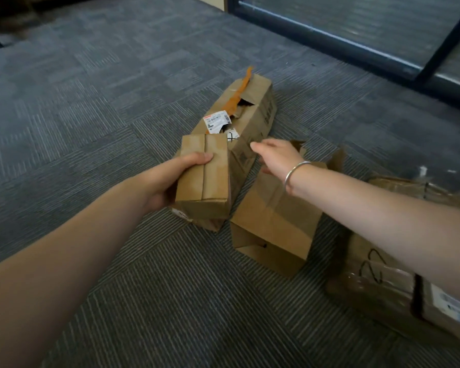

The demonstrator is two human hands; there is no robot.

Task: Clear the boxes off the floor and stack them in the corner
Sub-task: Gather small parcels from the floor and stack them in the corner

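**Boxes on grey carpet**

Where ribbed grey carpet tiles cover the floor, a taped box lies nearest at right. Just beyond, the left hand clasps a small brown box; the right hand, fingers spread and empty, reaches over an open-ended box. Farther on lies a long torn box, then a dark-framed glass wall.
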